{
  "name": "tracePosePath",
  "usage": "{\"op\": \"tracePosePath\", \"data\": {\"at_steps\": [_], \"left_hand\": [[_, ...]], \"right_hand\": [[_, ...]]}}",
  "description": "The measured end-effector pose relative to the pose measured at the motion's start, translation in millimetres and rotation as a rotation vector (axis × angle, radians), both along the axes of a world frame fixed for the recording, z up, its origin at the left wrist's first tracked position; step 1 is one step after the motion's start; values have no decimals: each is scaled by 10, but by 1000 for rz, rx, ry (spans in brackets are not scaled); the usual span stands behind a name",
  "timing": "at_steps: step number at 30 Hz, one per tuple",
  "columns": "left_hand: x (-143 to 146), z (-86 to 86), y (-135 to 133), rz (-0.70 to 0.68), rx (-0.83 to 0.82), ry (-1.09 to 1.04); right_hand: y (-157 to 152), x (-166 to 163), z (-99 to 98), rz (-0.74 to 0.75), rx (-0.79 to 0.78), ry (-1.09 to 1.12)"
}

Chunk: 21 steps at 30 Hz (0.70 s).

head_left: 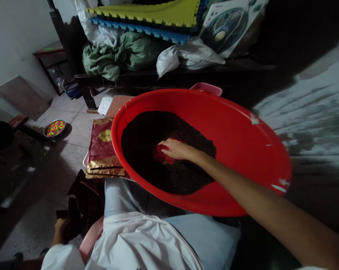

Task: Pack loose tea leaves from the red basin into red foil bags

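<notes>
A big red plastic basin (242, 142) rests on my lap, holding a heap of dark loose tea leaves (147, 138). My right hand (176, 149) reaches into the heap, fingers curled down into the leaves over a bare red patch of the basin's bottom. Whether it grips any leaves is hidden. My left hand (59, 229) hangs low at the left beside my knee, closed on a dark maroon bag (81, 202). Red and gold foil packets (103, 150) lie stacked just left of the basin.
A small metal bowl of coloured bits (55, 128) stands on the tiled floor at left. Behind the basin a dark bench (147, 77) carries green and white sacks, foam mats and a fan box. A pink tub rim (206, 87) shows behind the basin.
</notes>
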<state>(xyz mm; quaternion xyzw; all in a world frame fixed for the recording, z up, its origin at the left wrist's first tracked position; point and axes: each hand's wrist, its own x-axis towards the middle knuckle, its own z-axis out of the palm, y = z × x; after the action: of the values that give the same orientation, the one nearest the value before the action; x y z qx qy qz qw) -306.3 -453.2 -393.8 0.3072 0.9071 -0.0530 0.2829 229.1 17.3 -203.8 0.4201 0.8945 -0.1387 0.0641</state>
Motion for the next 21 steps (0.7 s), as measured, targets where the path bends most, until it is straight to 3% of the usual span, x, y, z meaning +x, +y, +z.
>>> {"op": "tracePosePath", "data": {"at_steps": [3, 5, 8, 10, 12, 14, 16, 18, 21], "left_hand": [[-123, 209, 292, 224, 99, 255], [-195, 411, 621, 241, 262, 387], [-172, 811, 1255, 124, 509, 476], [-29, 1095, 1719, -22, 808, 486], [187, 1332, 2176, -254, 952, 401], [412, 1485, 2592, -547, 932, 296], [586, 1553, 2936, -777, 788, 260], [681, 1566, 3186, -909, 634, 225], [698, 1570, 3379, -972, 560, 193]], "right_hand": [[-13, -19, 3, 4, 15, -9], [-20, -31, -11, 7, 19, 0], [-34, -48, -42, 8, 12, 7], [-53, -60, -52, 21, -1, -9], [-79, -74, -39, 33, -13, -27], [-108, -88, -3, 37, -24, -39], [-135, -103, 50, 39, -34, -44], [-155, -117, 106, 40, -35, -40], [-165, -135, 176, 24, -26, -29]]}}
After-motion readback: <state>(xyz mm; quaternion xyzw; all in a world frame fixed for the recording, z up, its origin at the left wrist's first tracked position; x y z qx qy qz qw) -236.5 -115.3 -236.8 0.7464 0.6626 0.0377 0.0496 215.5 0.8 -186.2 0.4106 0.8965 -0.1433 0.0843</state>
